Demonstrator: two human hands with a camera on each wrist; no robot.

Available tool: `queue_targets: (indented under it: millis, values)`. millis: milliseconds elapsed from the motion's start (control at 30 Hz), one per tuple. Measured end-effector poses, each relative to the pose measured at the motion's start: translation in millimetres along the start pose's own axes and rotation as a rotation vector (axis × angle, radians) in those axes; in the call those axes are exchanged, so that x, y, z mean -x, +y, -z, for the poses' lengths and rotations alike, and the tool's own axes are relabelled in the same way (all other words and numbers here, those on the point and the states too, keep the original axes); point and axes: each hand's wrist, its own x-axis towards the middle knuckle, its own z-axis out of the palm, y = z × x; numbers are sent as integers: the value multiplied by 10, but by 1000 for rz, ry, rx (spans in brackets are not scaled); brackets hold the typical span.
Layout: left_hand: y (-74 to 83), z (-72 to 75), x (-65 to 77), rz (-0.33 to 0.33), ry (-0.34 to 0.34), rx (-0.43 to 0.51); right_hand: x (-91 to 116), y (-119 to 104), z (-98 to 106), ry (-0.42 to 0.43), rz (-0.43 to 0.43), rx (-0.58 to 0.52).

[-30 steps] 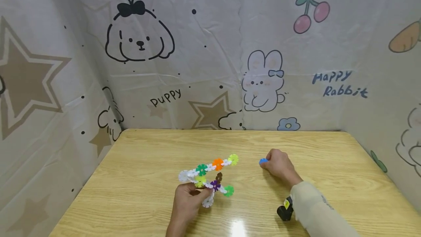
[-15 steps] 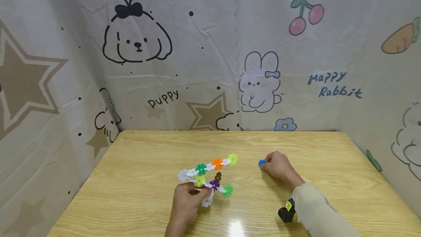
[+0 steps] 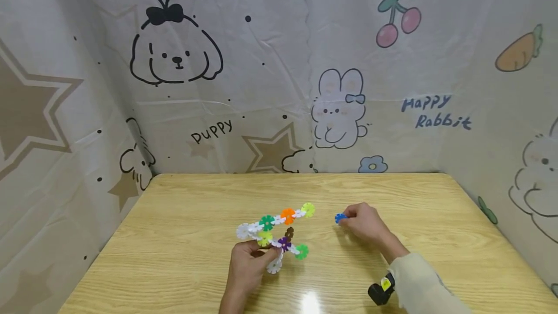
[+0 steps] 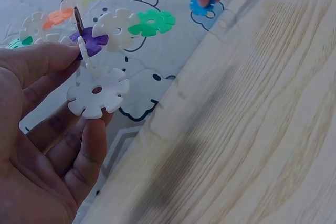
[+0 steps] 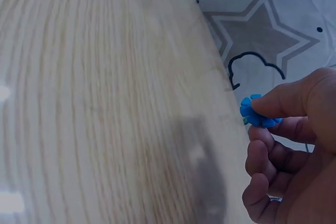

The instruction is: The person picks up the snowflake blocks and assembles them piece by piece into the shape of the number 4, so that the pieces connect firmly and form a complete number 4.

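Observation:
My left hand (image 3: 251, 265) grips a linked model of slotted plastic snowflake discs between thumb and fingers. White discs (image 4: 97, 91) join coloured ones: an orange disc (image 3: 287, 216), a dark green disc (image 3: 267, 222), a purple disc (image 3: 285, 244), a brown disc (image 3: 289, 233) and a light green disc (image 3: 302, 251). A yellow-green disc (image 3: 307, 210) ends the upper row. To the right of the model, my right hand (image 3: 365, 222) pinches a single blue snowflake disc (image 5: 257, 111) between thumb and index finger. A gap separates the blue disc from the model.
Both hands are over a light wood-grain table (image 3: 196, 202). Printed cloth (image 3: 270, 86) hangs behind the table and along its sides. A black device with a yellow label (image 3: 381, 289) sits beside the right sleeve (image 3: 420, 282).
The gap between the blue disc and the model has narrowed somewhat, and the disc has turned its face more toward the head view. The backdrop has shifted left in that view.

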Motion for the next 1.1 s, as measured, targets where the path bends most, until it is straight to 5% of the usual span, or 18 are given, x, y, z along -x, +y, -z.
queue_targets:
  millis: [567,1100]
  values:
    - [-35,-172,-32,-11,-28,24,264,-226,64,-81,132,-241]
    - [-33,-281,-59,-35,-49,35,344,-426,25,-179,238,-323]
